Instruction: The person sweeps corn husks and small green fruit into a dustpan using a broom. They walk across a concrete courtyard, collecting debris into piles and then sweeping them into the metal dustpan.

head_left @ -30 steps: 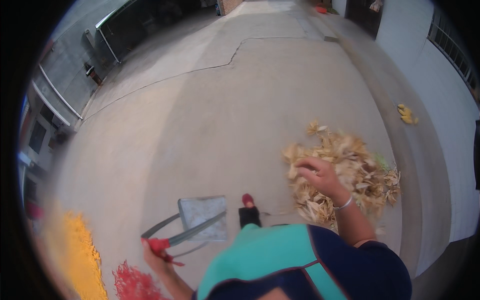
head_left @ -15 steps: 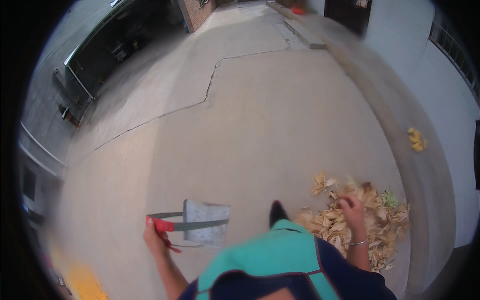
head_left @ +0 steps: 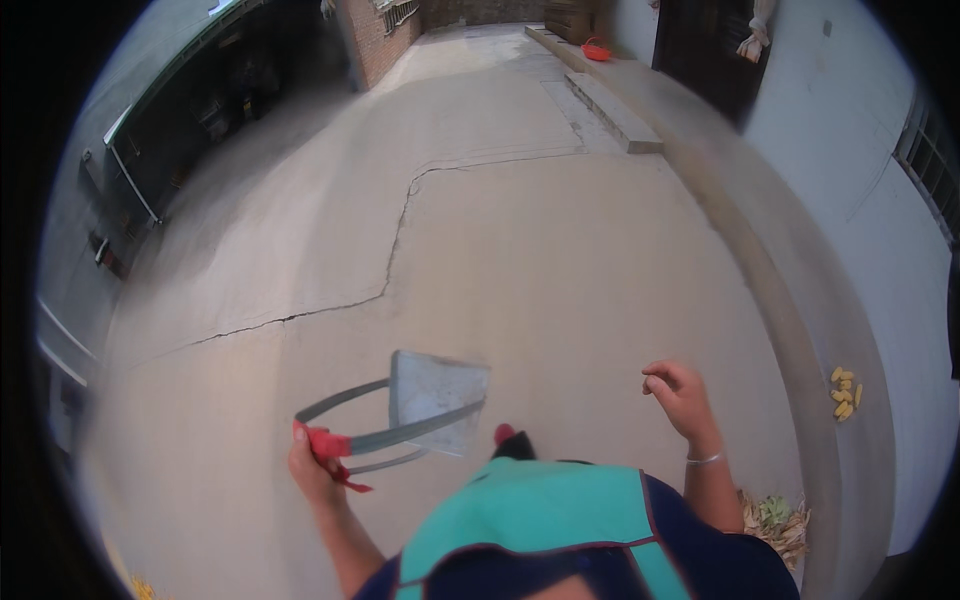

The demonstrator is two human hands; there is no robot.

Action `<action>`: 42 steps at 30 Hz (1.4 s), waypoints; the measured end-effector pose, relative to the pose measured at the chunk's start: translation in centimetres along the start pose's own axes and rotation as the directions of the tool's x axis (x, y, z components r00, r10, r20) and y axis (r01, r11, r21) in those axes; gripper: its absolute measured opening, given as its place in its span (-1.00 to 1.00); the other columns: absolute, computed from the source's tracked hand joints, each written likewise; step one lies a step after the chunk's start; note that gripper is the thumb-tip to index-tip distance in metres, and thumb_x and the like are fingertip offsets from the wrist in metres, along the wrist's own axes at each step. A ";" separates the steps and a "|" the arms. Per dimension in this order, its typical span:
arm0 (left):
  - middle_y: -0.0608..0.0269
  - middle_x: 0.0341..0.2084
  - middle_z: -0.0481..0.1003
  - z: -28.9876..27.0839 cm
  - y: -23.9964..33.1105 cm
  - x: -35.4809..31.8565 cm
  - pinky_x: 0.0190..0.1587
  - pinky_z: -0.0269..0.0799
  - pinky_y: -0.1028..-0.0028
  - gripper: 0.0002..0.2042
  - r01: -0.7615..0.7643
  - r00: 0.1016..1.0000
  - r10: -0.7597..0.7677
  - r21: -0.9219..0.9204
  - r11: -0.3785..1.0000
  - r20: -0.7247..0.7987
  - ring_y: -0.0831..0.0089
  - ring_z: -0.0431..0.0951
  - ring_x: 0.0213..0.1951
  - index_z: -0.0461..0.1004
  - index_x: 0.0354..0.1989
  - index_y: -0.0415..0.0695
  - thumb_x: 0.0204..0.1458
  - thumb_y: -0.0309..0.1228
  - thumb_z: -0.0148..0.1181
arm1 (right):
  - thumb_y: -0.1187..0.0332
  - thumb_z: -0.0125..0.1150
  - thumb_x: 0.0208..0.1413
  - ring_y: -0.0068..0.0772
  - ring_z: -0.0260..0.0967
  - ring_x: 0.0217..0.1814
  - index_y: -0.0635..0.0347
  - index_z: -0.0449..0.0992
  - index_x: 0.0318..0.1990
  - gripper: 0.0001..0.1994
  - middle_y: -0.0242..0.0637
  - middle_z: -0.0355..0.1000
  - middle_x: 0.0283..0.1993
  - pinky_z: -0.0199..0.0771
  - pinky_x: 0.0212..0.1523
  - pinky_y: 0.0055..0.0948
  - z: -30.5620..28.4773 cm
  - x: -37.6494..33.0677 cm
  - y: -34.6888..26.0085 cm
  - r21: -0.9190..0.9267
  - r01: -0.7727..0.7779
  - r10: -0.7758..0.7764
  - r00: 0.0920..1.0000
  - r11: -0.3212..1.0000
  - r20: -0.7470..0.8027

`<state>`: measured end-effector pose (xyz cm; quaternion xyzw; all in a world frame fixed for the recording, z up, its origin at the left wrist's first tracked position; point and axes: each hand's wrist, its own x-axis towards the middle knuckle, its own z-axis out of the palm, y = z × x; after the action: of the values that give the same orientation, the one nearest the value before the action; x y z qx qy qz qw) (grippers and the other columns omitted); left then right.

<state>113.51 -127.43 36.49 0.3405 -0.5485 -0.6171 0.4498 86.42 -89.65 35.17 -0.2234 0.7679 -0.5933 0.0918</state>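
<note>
Right hand (head_left: 682,397) has lifted off the husk pile (head_left: 775,525) — empty now, fingers loosely curled. Left hand (head_left: 315,465) keeps a closed grip on the dustpan (head_left: 435,400) handle — it could swing and spill.

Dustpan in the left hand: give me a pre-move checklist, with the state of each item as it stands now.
1. Left hand closed on the red-wrapped handle of the grey dustpan: ok.
2. Dustpan held off the ground: ok, it hangs in front of the person.
3. Dustpan contents: cannot tell, the inside is blurred.
4. Right hand free: ok, fingers loosely curled, nothing in it.
5. Concrete floor ahead free of obstacles: ok, only a crack runs across it.
6. Husk pile within reach: not ok, it lies low behind the right arm.
</note>
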 end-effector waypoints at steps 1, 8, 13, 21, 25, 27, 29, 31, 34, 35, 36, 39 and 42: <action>0.35 -0.85 0.23 3.1 -0.7 4.1 -0.78 -0.03 0.62 -0.62 0.013 1.000 -0.013 -0.008 1.000 0.009 0.63 0.12 -0.82 0.37 -0.57 -0.22 0.10 -0.15 -0.16 | 0.49 0.05 0.00 -0.61 0.34 -0.40 0.32 0.43 -0.32 -0.89 -0.35 0.40 -0.45 0.36 -0.32 -0.62 0.2 3.2 1.1 0.028 -0.043 0.044 0.999 0.999 -0.023; 0.34 -0.86 0.25 22.9 -5.0 29.7 -0.79 0.02 0.60 -0.64 0.140 0.984 -0.152 0.125 0.982 0.090 0.59 0.18 -0.82 0.36 -0.65 -0.15 0.06 -0.16 -0.07 | 0.52 0.03 0.00 -0.60 0.32 -0.42 0.34 0.41 -0.34 -0.91 -0.38 0.37 -0.49 0.36 -0.34 -0.62 -1.1 26.0 2.9 0.022 -0.127 0.128 0.940 0.992 -0.318; 0.33 -0.88 0.25 35.0 -9.9 45.9 -0.80 0.03 0.58 -0.64 0.148 0.984 -0.161 0.155 0.977 0.075 0.57 0.20 -0.83 0.35 -0.66 -0.15 0.05 -0.17 -0.07 | 0.52 0.03 0.00 -0.60 0.32 -0.43 0.35 0.41 -0.35 -0.91 -0.37 0.37 -0.48 0.36 -0.34 -0.62 -0.7 44.8 7.8 0.032 -0.164 0.162 0.901 0.986 -0.402; 0.34 -0.87 0.22 53.0 -9.0 68.1 -0.83 -0.01 0.57 -0.62 0.134 0.991 -0.134 0.171 0.976 -0.014 0.55 0.14 -0.84 0.35 -0.64 -0.15 0.04 -0.12 -0.12 | 0.51 0.05 -0.01 -0.61 0.32 -0.42 0.33 0.43 -0.34 -0.91 -0.37 0.38 -0.47 0.34 -0.34 -0.62 5.6 86.7 4.5 0.002 0.021 -0.020 0.995 1.000 -0.094; 0.33 -0.86 0.24 59.7 -14.8 79.9 -0.83 0.00 0.57 -0.64 0.150 0.987 -0.140 0.133 0.980 -0.083 0.57 0.17 -0.84 0.35 -0.63 -0.15 0.04 -0.13 -0.11 | 0.50 0.06 -0.02 -0.62 0.33 -0.41 0.31 0.44 -0.34 -0.91 -0.38 0.39 -0.47 0.34 -0.35 -0.63 9.7 105.5 5.8 -0.077 0.142 -0.141 0.990 0.987 0.017; 0.33 -0.86 0.25 64.4 -17.5 86.9 -0.84 0.00 0.57 -0.64 0.158 0.986 -0.145 0.168 0.973 -0.084 0.57 0.17 -0.85 0.35 -0.63 -0.15 0.04 -0.14 -0.09 | 0.50 0.07 -0.02 -0.62 0.33 -0.41 0.31 0.44 -0.35 -0.90 -0.39 0.39 -0.47 0.34 -0.36 -0.63 11.3 114.4 7.2 -0.097 0.183 -0.180 0.983 0.978 0.040; 0.32 -0.87 0.25 68.1 -20.4 95.5 -0.86 0.01 0.56 -0.66 0.055 0.996 -0.041 0.179 0.982 -0.081 0.57 0.17 -0.86 0.35 -0.63 -0.14 0.04 -0.14 -0.04 | 0.49 0.08 -0.03 -0.62 0.33 -0.42 0.32 0.44 -0.35 -0.90 -0.39 0.39 -0.48 0.34 -0.36 -0.63 12.7 121.8 8.4 -0.040 0.065 -0.065 0.998 0.997 -0.002; 0.32 -0.87 0.26 75.0 -20.5 103.0 -0.86 0.02 0.56 -0.65 0.162 0.986 -0.150 0.205 0.965 -0.073 0.58 0.17 -0.87 0.35 -0.64 -0.14 0.04 -0.13 -0.03 | 0.49 0.08 -0.03 -0.62 0.33 -0.42 0.33 0.43 -0.35 -0.90 -0.39 0.39 -0.49 0.34 -0.36 -0.63 12.5 128.0 10.2 -0.018 -0.039 0.038 0.999 0.999 -0.039; 0.31 -0.86 0.28 84.3 -21.2 113.8 -0.85 0.04 0.56 -0.63 0.172 0.983 -0.182 0.290 0.942 0.009 0.58 0.18 -0.86 0.36 -0.66 -0.13 0.03 -0.11 -0.02 | 0.51 0.06 -0.03 -0.60 0.33 -0.43 0.33 0.42 -0.34 -0.90 -0.38 0.38 -0.49 0.35 -0.36 -0.62 11.7 137.4 11.2 -0.030 -0.112 0.107 0.986 0.993 -0.124; 0.31 -0.85 0.29 87.2 -21.8 117.3 -0.83 0.06 0.56 -0.63 0.179 0.981 -0.193 0.305 0.935 0.018 0.57 0.20 -0.85 0.36 -0.67 -0.14 0.02 -0.11 -0.01 | 0.51 0.05 -0.02 -0.60 0.33 -0.44 0.33 0.42 -0.34 -0.90 -0.37 0.37 -0.49 0.35 -0.36 -0.61 11.3 140.3 12.0 -0.002 -0.112 0.109 0.978 0.994 -0.180; 0.32 -0.85 0.29 90.0 -22.4 121.1 -0.82 0.06 0.56 -0.63 0.182 0.979 -0.203 0.324 0.928 0.030 0.57 0.20 -0.85 0.37 -0.66 -0.14 0.03 -0.12 -0.01 | 0.52 0.04 -0.02 -0.59 0.32 -0.45 0.34 0.41 -0.34 -0.91 -0.37 0.36 -0.50 0.36 -0.36 -0.60 10.9 143.6 13.1 0.025 -0.102 0.105 0.966 0.994 -0.236; 0.32 -0.85 0.30 98.4 -24.6 131.4 -0.78 0.10 0.57 -0.64 0.225 0.965 -0.257 0.360 0.906 0.044 0.58 0.22 -0.83 0.38 -0.65 -0.15 0.03 -0.14 -0.01 | 0.53 0.01 0.00 -0.59 0.30 -0.47 0.35 0.39 -0.35 -0.91 -0.37 0.34 -0.51 0.36 -0.37 -0.58 10.6 153.1 17.9 0.093 -0.137 0.161 0.922 0.986 -0.353; 0.31 -0.85 0.30 105.0 -27.3 141.1 -0.78 0.10 0.57 -0.64 0.114 0.992 -0.125 0.243 0.963 0.030 0.58 0.23 -0.82 0.38 -0.65 -0.16 0.03 -0.14 -0.03 | 0.52 0.00 0.01 -0.59 0.29 -0.47 0.36 0.39 -0.34 -0.91 -0.38 0.33 -0.52 0.36 -0.38 -0.59 10.4 166.7 20.9 0.124 -0.160 0.195 0.908 0.979 -0.370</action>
<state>-38.69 -219.76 37.43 0.4110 -0.6076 -0.5797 0.3547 -61.49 -169.90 33.10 -0.0289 0.7604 -0.6488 0.0049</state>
